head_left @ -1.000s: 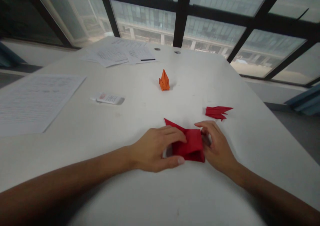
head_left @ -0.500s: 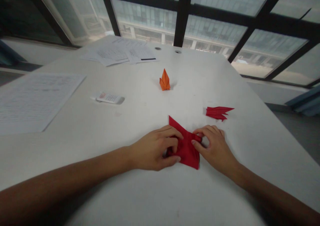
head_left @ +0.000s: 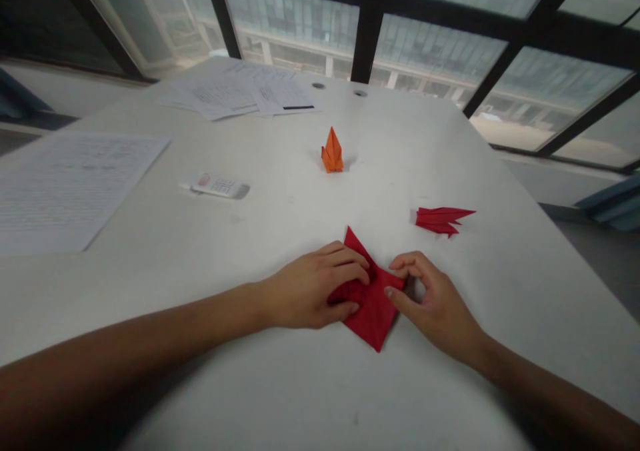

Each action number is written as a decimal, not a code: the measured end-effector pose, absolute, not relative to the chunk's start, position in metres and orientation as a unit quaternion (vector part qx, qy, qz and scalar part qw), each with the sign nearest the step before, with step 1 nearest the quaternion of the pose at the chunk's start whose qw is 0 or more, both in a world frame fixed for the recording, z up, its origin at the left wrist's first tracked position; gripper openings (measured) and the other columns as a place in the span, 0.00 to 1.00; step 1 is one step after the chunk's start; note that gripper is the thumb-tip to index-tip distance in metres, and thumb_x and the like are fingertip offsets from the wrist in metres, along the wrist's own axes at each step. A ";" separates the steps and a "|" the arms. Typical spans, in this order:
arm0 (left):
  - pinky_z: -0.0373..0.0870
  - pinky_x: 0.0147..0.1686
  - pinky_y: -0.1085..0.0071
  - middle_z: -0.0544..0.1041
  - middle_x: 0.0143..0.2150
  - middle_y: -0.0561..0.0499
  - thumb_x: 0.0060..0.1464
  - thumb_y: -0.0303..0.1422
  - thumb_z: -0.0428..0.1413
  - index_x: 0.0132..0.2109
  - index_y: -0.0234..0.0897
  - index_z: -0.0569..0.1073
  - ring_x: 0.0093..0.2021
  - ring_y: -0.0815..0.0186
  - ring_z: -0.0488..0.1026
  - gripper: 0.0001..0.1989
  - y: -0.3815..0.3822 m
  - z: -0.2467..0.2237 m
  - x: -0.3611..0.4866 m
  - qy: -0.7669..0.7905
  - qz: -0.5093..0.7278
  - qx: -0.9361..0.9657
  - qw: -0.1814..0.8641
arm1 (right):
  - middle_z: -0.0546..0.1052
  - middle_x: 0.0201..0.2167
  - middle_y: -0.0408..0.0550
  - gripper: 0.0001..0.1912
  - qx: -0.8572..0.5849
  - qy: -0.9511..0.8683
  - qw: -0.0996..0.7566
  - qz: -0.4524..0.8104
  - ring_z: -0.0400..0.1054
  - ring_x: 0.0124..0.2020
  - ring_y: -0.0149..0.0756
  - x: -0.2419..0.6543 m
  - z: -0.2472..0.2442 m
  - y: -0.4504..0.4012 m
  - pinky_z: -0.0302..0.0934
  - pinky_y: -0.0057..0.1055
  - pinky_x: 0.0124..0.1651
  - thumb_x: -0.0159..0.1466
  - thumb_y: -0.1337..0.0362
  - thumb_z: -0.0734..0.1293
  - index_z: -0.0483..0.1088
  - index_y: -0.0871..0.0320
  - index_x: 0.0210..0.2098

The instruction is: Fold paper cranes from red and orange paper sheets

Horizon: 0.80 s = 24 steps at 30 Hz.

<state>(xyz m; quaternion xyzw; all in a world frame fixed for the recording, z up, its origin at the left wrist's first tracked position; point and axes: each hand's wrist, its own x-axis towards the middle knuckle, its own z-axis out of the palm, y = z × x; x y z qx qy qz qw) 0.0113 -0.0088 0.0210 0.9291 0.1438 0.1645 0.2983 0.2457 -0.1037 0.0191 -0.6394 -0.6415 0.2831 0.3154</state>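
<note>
Red paper [head_left: 373, 304] partly beneath loosely spread left hand [head_left: 320, 288]; right hand [head_left: 435, 301] pinching paper's right corner.

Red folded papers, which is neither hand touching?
The narrow, spiky red folded paper beyond the right hand; the left hand touches the broad red folded paper.

The red origami sheet [head_left: 377, 311] is looking matt and creased; the red origami figure [head_left: 439, 220] and orange origami figure [head_left: 332, 155] are also appearing as paper, all 3 dull-surfaced. The white tabletop [head_left: 280, 384] is looking smooth, faintly sheeny. Printed sheets [head_left: 75, 188] are showing matt paper, window panes [head_left: 440, 58] smooth glass, the curtain [head_left: 614, 201] soft cloth.
</note>
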 end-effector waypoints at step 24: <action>0.62 0.65 0.54 0.74 0.62 0.43 0.60 0.26 0.58 0.62 0.42 0.63 0.63 0.55 0.70 0.25 -0.007 0.017 0.008 0.153 0.161 0.931 0.289 | 0.75 0.48 0.51 0.17 -0.484 -0.826 0.193 0.217 0.71 0.46 0.42 0.265 0.038 -0.095 0.68 0.43 0.51 0.62 0.74 0.66 0.77 0.50 0.46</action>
